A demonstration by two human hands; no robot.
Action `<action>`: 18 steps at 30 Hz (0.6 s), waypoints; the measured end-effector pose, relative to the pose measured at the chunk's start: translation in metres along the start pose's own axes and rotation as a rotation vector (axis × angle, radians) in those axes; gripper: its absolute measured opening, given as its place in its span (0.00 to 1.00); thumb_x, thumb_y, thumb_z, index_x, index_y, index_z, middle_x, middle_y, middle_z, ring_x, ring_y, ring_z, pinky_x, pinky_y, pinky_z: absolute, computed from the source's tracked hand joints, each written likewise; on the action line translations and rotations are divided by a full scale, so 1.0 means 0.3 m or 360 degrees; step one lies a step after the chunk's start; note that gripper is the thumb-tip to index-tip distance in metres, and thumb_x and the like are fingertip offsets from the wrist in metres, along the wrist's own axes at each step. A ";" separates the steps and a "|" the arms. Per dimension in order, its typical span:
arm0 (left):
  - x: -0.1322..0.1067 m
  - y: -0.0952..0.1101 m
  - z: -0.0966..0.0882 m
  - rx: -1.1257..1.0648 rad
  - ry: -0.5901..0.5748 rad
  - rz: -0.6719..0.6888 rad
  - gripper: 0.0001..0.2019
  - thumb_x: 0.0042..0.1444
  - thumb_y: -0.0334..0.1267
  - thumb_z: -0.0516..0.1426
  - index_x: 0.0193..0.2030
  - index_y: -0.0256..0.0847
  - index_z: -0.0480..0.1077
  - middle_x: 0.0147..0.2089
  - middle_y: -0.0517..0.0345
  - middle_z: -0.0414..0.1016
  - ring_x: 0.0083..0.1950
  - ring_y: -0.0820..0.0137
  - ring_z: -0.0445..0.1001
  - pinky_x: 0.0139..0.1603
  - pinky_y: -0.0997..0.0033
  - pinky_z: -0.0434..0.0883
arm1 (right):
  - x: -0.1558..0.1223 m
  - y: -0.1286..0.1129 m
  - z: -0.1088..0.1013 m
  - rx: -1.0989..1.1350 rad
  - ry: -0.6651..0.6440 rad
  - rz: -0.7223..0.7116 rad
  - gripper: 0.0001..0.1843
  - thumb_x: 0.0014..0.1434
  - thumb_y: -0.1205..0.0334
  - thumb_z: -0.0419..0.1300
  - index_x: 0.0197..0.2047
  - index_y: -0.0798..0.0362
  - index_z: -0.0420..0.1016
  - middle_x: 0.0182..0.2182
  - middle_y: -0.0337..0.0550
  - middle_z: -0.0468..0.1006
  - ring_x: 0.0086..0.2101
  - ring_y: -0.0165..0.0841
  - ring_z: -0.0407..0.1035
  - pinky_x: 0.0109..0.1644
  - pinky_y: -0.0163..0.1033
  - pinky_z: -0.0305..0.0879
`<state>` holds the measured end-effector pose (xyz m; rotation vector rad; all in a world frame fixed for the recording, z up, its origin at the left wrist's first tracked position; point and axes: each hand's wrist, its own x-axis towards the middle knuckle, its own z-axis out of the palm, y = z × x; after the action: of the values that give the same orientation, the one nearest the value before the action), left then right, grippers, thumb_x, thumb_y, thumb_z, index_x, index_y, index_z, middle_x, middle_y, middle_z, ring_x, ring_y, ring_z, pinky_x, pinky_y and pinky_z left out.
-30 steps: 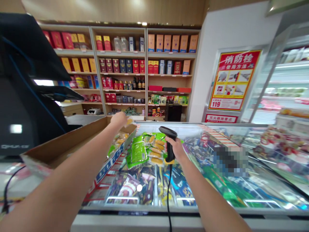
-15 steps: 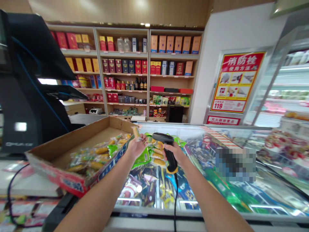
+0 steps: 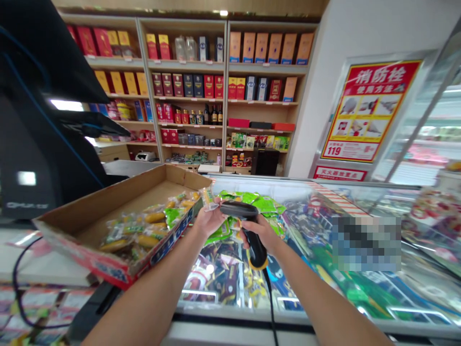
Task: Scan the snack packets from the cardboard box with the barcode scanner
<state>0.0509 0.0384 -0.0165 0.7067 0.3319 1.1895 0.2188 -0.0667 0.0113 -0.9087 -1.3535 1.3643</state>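
Closed pinch of the left hand point(image 3: 208, 220) on a small snack packet point(image 3: 208, 198), long axis nearly upright, just left of the barcode scanner point(image 3: 236, 209) wrapped in the right hand point(image 3: 260, 235), beside the cardboard tray point(image 3: 108, 206).

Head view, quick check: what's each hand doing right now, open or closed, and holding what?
Left hand: closed, holding a small clear snack packet.
Right hand: closed, gripping a black handheld barcode scanner.
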 end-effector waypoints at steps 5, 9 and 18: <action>-0.002 -0.006 -0.002 -0.0031 -0.0020 -0.0030 0.07 0.51 0.29 0.60 0.38 0.39 0.75 0.28 0.58 0.74 0.32 0.68 0.73 0.37 0.69 0.69 | 0.009 0.012 0.001 -0.0043 -0.0023 0.0026 0.16 0.44 0.49 0.66 0.27 0.53 0.71 0.15 0.37 0.72 0.13 0.29 0.64 0.17 0.33 0.62; 0.001 -0.011 -0.010 -0.0003 -0.0007 -0.0017 0.04 0.49 0.29 0.59 0.33 0.39 0.72 0.30 0.56 0.75 0.36 0.65 0.75 0.40 0.66 0.70 | 0.008 0.014 0.003 -0.0042 -0.0030 0.0012 0.14 0.45 0.51 0.65 0.26 0.53 0.72 0.14 0.37 0.72 0.13 0.29 0.64 0.17 0.33 0.61; -0.003 -0.010 -0.010 -0.0063 -0.0074 -0.0035 0.06 0.43 0.27 0.59 0.29 0.40 0.68 0.30 0.57 0.74 0.33 0.69 0.73 0.35 0.70 0.69 | 0.001 0.006 0.007 -0.0067 0.0007 0.0025 0.13 0.46 0.52 0.65 0.27 0.52 0.71 0.14 0.37 0.72 0.13 0.29 0.64 0.17 0.33 0.62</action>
<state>0.0509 0.0380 -0.0208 0.6938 0.2760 1.1541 0.2165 -0.0670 0.0096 -0.9513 -1.3790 1.3494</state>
